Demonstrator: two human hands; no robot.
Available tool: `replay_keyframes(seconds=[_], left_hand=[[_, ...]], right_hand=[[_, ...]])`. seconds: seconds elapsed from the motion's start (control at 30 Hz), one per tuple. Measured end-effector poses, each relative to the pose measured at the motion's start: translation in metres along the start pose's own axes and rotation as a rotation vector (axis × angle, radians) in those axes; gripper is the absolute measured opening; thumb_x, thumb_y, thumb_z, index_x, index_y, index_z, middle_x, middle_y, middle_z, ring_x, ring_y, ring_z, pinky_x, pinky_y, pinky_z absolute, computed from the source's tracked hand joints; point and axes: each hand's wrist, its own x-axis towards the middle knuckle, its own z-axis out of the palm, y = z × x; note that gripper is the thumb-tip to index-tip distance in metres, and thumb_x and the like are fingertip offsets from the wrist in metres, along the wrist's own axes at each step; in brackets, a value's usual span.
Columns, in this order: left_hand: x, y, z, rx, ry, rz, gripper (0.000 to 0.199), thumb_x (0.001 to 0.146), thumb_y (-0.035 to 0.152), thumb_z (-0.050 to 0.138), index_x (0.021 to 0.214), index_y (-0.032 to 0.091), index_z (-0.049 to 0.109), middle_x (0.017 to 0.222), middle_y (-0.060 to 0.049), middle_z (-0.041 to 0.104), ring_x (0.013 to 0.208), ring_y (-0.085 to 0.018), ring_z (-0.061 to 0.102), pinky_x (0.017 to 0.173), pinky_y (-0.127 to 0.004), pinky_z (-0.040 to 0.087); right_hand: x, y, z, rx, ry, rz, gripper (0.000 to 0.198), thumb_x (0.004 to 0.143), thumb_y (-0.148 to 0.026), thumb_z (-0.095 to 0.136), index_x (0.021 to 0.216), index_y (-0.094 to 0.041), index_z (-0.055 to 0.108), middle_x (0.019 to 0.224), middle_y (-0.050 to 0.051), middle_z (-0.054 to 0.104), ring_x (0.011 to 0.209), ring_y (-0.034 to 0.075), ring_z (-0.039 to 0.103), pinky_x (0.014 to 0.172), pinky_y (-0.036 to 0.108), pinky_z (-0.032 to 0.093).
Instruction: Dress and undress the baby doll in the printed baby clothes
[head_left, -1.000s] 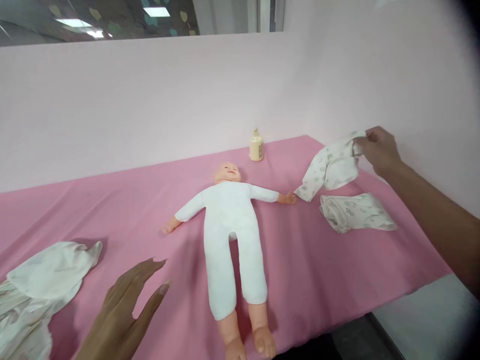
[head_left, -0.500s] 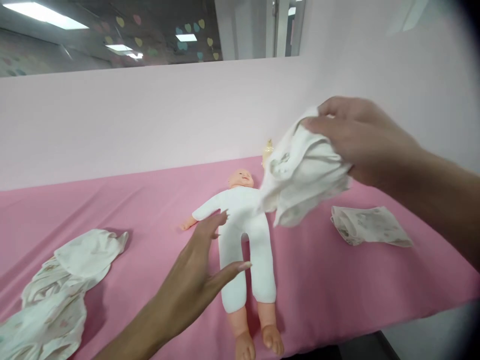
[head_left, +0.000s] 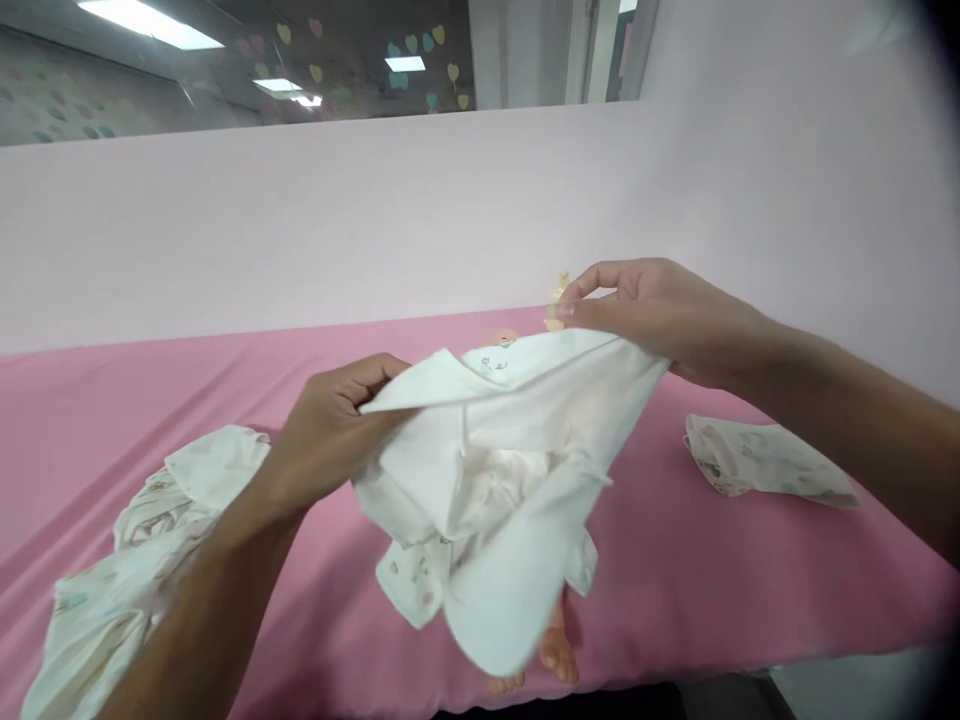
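A white baby garment [head_left: 517, 400] with small printed figures is stretched between my hands, its lower part hanging in folds. My left hand [head_left: 337, 420] pinches its left edge; my right hand [head_left: 645, 310] pinches the upper right edge. Behind the cloth lies a baby doll [head_left: 556, 650] on its back. Only its feet and a bit of its head show; the garment hides the body.
A pink sheet [head_left: 315, 600] covers the table against a white wall [head_left: 300, 230]. Crumpled printed baby clothes [head_left: 142, 570] lie at the left, partly behind my left forearm. A folded printed cloth [head_left: 772, 460] rests at the right. A small yellowish bottle [head_left: 556, 295] stands near the wall.
My left hand has moved up and taken hold of the garment's edge. The right hand has come lower and leftward, and the bunched garment is now spread open over the doll.
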Motion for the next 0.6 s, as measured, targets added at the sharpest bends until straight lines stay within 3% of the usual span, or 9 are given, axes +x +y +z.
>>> replay_keyframes(seconds=[0.1, 0.2, 0.27, 0.43, 0.6], left_hand=[[0.009, 0.010, -0.008, 0.025, 0.222, 0.036, 0.012, 0.075, 0.028, 0.072, 0.080, 0.017, 0.072, 0.070, -0.001, 0.065, 0.059, -0.011, 0.054, 0.047, -0.018, 0.040], [0.014, 0.016, -0.013, 0.009, 0.377, 0.095, 0.016, 0.074, 0.031, 0.073, 0.078, 0.015, 0.072, 0.069, -0.001, 0.064, 0.059, -0.011, 0.050, 0.047, -0.018, 0.035], [0.015, 0.018, -0.017, 0.038, 0.412, 0.106, 0.019, 0.076, 0.034, 0.072, 0.076, 0.015, 0.070, 0.066, 0.000, 0.061, 0.058, -0.010, 0.047, 0.046, -0.018, 0.032], [0.015, 0.015, -0.027, 0.118, 0.541, 0.103, 0.015, 0.078, 0.031, 0.069, 0.073, 0.017, 0.068, 0.064, 0.002, 0.058, 0.058, -0.008, 0.044, 0.047, -0.018, 0.031], [0.023, 0.002, -0.037, 0.153, 0.505, 0.126, 0.015, 0.080, 0.031, 0.067, 0.076, 0.017, 0.069, 0.061, 0.003, 0.056, 0.056, -0.009, 0.044, 0.048, -0.019, 0.033]], right_hand=[[-0.004, 0.000, -0.006, -0.051, -0.103, -0.020, 0.038, 0.073, -0.060, 0.077, 0.090, -0.027, 0.069, 0.075, 0.003, 0.064, 0.065, 0.021, 0.061, 0.056, 0.033, 0.046], [-0.005, 0.009, -0.011, -0.097, -0.200, -0.018, 0.030, 0.075, -0.054, 0.076, 0.082, -0.027, 0.068, 0.078, 0.002, 0.063, 0.066, 0.019, 0.059, 0.055, 0.031, 0.043], [-0.003, 0.022, -0.012, -0.155, -0.224, -0.004, 0.029, 0.079, -0.052, 0.072, 0.073, -0.025, 0.064, 0.075, 0.001, 0.060, 0.062, 0.017, 0.054, 0.052, 0.030, 0.039], [0.001, 0.062, -0.014, -0.266, -0.189, 0.047, 0.048, 0.085, -0.061, 0.063, 0.060, -0.022, 0.048, 0.063, -0.001, 0.045, 0.054, 0.013, 0.036, 0.050, 0.028, 0.026], [-0.001, 0.078, -0.017, -0.196, 0.000, 0.097, 0.053, 0.088, -0.069, 0.053, 0.064, -0.022, 0.046, 0.067, 0.000, 0.049, 0.058, 0.014, 0.042, 0.053, 0.029, 0.031]])
